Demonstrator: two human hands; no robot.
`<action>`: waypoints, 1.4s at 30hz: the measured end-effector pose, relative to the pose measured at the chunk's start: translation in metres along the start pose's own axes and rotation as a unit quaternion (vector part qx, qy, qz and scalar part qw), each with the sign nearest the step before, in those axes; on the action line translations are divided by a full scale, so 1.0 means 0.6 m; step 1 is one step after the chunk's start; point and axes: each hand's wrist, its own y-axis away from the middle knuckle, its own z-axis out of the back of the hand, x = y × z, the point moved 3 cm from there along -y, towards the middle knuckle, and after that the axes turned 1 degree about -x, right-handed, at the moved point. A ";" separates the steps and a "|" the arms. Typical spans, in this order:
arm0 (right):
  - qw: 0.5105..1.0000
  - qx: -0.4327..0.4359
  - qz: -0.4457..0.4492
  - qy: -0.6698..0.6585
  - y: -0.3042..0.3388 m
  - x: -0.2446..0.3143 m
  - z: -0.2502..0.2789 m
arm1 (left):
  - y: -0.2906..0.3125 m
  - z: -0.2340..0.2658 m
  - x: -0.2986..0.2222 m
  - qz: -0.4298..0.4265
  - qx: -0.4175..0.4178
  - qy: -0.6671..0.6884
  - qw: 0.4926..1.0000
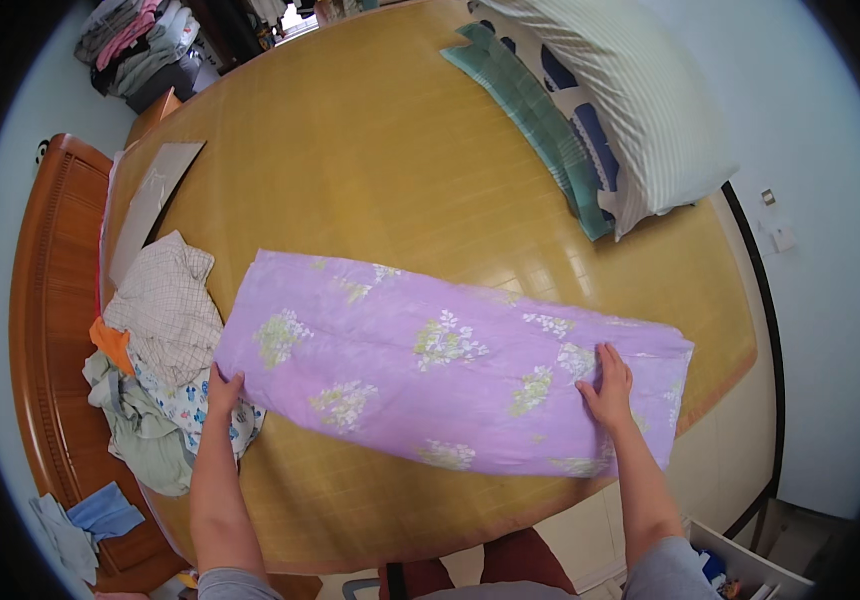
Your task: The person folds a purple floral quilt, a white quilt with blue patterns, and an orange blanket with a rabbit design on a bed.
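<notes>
Near side of the yellow mat [350, 150]: I see the left hand [223, 394] at the purple floral cloth [380, 345], grip unclear; the right hand [610, 393] rests atop, thumb spread. Cloth runs left to right, right end nearer.

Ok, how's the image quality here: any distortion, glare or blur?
Head view: strong fisheye bend, the tan mat's edges bowing and the corners black; head view: pale glare on the mat beyond the purple cloth, plus a washed-out bright patch at the top edge; head view: the cloth's flower print reads clearly.
</notes>
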 end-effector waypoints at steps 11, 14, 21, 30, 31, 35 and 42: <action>0.997 -0.046 0.048 0.041 -0.057 0.060 -0.029 | 0.033 0.019 -0.088 0.036 0.152 0.102 0.982; 0.992 -0.100 0.016 0.074 -0.069 0.035 -0.006 | 0.039 0.056 -0.097 -0.012 0.100 0.149 0.984; 0.995 -0.059 -0.024 0.074 -0.117 0.044 -0.120 | 0.020 0.043 0.048 0.005 -0.076 -0.314 0.946; 0.998 -0.008 -0.010 0.064 0.015 0.121 -0.045 | 0.108 -0.070 -0.072 -0.184 -0.171 -0.304 0.919; 0.994 0.014 -0.018 0.105 0.047 0.120 -0.036 | 0.144 -0.114 -0.106 -0.278 -0.159 -0.244 0.915; 0.978 0.052 -0.102 0.177 0.089 0.080 -0.031 | 0.306 -0.302 -0.207 -0.331 0.042 -0.271 0.903; 0.990 0.033 -0.063 0.123 0.060 0.030 -0.069 | 0.380 -0.467 -0.295 -0.284 0.149 -0.388 0.864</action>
